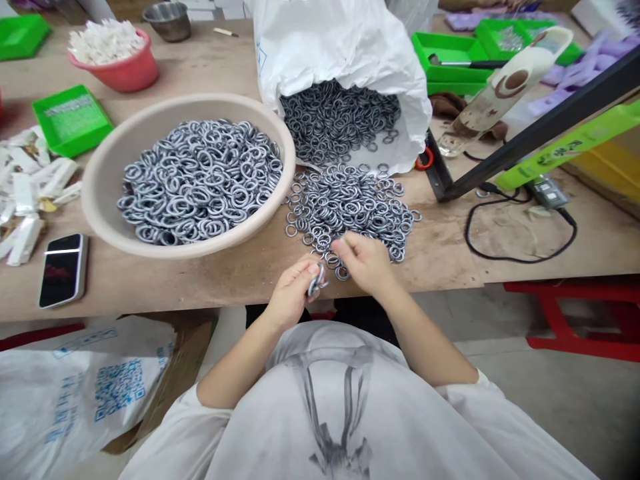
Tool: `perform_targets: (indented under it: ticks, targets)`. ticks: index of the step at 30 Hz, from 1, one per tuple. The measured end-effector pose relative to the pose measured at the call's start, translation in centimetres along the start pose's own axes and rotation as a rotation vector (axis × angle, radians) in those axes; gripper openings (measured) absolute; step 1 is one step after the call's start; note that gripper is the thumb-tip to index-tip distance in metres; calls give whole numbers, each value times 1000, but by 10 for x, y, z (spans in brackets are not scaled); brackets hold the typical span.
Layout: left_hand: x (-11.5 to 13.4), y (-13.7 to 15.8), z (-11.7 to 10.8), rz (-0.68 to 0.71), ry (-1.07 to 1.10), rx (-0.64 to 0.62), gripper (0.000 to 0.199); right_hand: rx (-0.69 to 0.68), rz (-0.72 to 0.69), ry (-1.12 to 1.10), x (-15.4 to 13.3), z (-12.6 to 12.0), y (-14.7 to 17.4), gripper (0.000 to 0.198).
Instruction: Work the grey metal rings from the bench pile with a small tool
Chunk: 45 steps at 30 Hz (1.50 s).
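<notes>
Basin (107, 190), ring-filled, left on bench (240, 283); loose rings (355, 207), piled toward near edge; bag (345, 53) behind, more rings; left hand (295, 285) pinching rings; right hand (367, 263) apart, grip unclear; seemingly midway, much left.

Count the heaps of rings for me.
3: one ring heap in the basin, another in the sack, a third on the table by the right hand. The sack may hide more.
</notes>
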<state>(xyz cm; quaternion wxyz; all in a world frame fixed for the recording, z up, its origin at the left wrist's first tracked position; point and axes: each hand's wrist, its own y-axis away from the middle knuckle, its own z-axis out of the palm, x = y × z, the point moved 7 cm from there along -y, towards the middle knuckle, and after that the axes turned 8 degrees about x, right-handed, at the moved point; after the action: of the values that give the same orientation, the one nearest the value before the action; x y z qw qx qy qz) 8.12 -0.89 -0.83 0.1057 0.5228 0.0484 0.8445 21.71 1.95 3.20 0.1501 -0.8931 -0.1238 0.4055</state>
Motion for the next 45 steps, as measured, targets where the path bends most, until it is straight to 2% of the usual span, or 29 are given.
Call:
perform_targets:
  ticks: [2,5,8,11,15,18,20,23,25,29,32,35,41,45]
  targets:
    - [-1,1,-1,-9,-7,9,41,48,71,-62,8,-4,-3,47]
    - [-4,0,-7,-14,1,65,40,-29,-7,-251,-11,0,1,34]
    - [-8,-2,-10,-23,6,65,40,-84,-41,-379,-31,6,8,32]
    - [-9,-3,-9,-31,0,55,42,-112,44,-471,-30,15,6,29]
    - [-4,-1,-4,-3,-25,22,42,-116,163,-592,-15,26,-1,38]
    - [0,-3,-5,28,-30,53,43,-22,158,-499,-11,21,2,35]
    - [1,-6,-11,62,-16,126,40,42,74,-370,-19,15,7,29]
    - [5,-8,-18,158,-3,209,36,63,-64,-246,-34,10,15,21]
    - [5,-10,-21,165,-4,245,35,59,-77,-233,-37,10,15,14]
    - [1,-11,-20,69,-14,255,37,4,102,-421,-23,13,7,23]
    - [0,-10,-14,25,-13,185,41,-49,253,-634,-13,21,5,37]
    - [-2,-8,-10,5,-2,129,45,-20,351,-734,-5,26,6,45]
    - [5,-10,-11,152,-71,142,47,11,395,-791,-1,31,8,48]
    - [4,-15,-9,169,-137,105,46,-37,406,-830,-4,35,7,49]
